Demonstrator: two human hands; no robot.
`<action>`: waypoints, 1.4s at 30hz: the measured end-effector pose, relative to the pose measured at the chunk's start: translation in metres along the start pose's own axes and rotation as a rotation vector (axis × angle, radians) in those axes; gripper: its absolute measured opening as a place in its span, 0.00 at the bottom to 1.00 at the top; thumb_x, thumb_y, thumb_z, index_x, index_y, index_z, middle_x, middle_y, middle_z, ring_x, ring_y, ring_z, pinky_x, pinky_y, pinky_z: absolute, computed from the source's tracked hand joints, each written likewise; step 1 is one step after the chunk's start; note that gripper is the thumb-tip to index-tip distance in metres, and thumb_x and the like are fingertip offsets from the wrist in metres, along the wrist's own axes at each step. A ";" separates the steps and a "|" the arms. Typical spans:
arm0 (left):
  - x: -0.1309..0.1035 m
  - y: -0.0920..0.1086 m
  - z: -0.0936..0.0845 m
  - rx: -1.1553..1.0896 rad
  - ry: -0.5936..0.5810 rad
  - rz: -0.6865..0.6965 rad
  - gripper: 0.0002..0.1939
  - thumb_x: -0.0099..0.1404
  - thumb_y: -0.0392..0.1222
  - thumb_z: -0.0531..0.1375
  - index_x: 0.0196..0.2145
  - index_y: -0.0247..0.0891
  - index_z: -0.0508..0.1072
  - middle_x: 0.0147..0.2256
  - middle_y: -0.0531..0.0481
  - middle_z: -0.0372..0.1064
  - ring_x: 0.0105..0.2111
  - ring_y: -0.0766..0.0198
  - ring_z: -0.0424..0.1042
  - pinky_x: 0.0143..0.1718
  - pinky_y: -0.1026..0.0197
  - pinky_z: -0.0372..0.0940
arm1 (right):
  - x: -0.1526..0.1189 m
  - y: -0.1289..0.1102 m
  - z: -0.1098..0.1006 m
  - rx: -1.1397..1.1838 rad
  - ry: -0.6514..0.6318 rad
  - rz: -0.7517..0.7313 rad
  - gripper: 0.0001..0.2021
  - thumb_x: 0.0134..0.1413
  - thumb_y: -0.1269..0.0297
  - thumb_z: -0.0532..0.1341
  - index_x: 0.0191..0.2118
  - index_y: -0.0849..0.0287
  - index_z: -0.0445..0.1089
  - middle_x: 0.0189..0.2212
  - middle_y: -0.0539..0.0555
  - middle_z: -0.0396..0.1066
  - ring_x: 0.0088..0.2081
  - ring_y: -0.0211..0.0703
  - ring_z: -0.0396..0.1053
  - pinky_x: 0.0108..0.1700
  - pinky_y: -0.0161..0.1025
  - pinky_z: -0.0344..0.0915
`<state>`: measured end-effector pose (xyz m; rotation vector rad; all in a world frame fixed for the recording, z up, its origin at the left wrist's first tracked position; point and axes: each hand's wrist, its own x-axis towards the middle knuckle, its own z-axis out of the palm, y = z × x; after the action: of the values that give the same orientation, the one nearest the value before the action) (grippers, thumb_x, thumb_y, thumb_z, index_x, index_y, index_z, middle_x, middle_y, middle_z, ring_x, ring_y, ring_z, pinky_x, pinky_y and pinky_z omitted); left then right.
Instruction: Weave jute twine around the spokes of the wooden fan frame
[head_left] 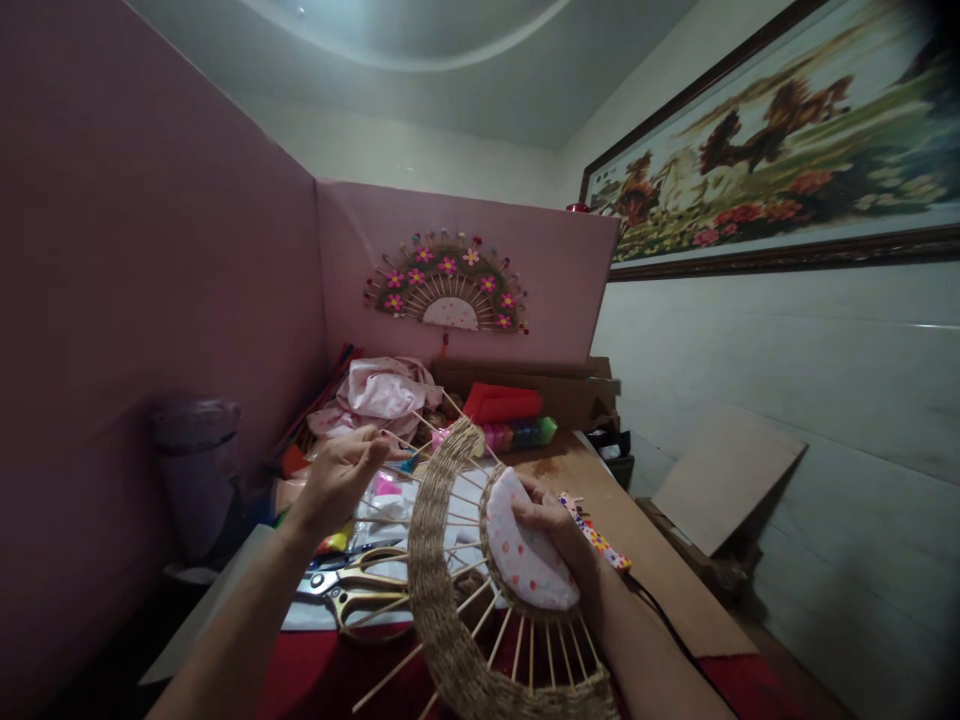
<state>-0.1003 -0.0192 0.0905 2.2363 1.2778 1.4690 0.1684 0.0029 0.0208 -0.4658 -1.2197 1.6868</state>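
A half-round fan (439, 540) of thin sticks, with a woven twine band, is tilted above the table. Its base is covered in white cloth (525, 550) with small red prints. My right hand (559, 525) grips this base, thumb across the cloth and fingers behind it. At the fan's upper left, my left hand (349, 470) is closed in a pinch at the outer end of one stick; whatever else its fingertips hold is hidden. Gold-handled scissors (360, 590) lie beneath the bare stick ends on the left.
Pink cloth (386, 390), a red folded sheet (502, 402) and small bags are piled behind. A flower-patterned tool (600, 540) with a black cord lies right, on cardboard (660, 590). A finished flowered fan (448, 285) hangs on the pink panel (562, 300).
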 end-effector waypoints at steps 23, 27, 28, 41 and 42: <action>-0.001 -0.015 0.023 -0.884 -0.036 -0.457 0.44 0.52 0.73 0.40 0.28 0.30 0.78 0.15 0.54 0.48 0.18 0.70 0.45 0.19 0.64 0.40 | -0.002 -0.001 0.000 0.062 -0.038 -0.042 0.13 0.37 0.65 0.65 0.34 0.61 0.68 0.24 0.49 0.68 0.23 0.34 0.65 0.26 0.31 0.60; -0.001 -0.013 0.023 -0.889 -0.025 -0.454 0.42 0.52 0.72 0.42 0.27 0.30 0.78 0.16 0.53 0.50 0.19 0.70 0.46 0.19 0.64 0.40 | -0.001 -0.001 0.000 0.071 -0.045 -0.040 0.13 0.37 0.65 0.65 0.34 0.61 0.67 0.25 0.49 0.68 0.23 0.34 0.65 0.26 0.31 0.60; -0.002 -0.013 0.022 -0.883 -0.010 -0.453 0.41 0.53 0.71 0.43 0.27 0.30 0.78 0.16 0.53 0.52 0.19 0.70 0.47 0.19 0.64 0.41 | -0.001 -0.001 -0.001 0.071 -0.043 -0.038 0.13 0.38 0.65 0.65 0.34 0.60 0.67 0.25 0.49 0.68 0.24 0.34 0.65 0.26 0.31 0.60; 0.005 -0.001 0.004 -0.575 0.069 -0.401 0.16 0.51 0.51 0.62 0.27 0.33 0.77 0.17 0.53 0.60 0.18 0.73 0.47 0.19 0.66 0.40 | -0.002 -0.001 -0.001 0.035 -0.028 -0.030 0.13 0.37 0.65 0.65 0.34 0.61 0.67 0.24 0.50 0.68 0.23 0.35 0.65 0.26 0.31 0.60; 0.007 0.000 0.001 -0.545 0.067 -0.383 0.14 0.50 0.49 0.63 0.28 0.34 0.77 0.18 0.53 0.63 0.18 0.73 0.48 0.19 0.66 0.41 | -0.002 -0.001 -0.001 0.033 -0.020 -0.028 0.13 0.37 0.65 0.65 0.34 0.61 0.67 0.24 0.50 0.68 0.23 0.35 0.65 0.26 0.31 0.60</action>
<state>-0.0982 -0.0136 0.0945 1.5164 1.0747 1.5169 0.1707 0.0015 0.0209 -0.4102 -1.2056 1.6891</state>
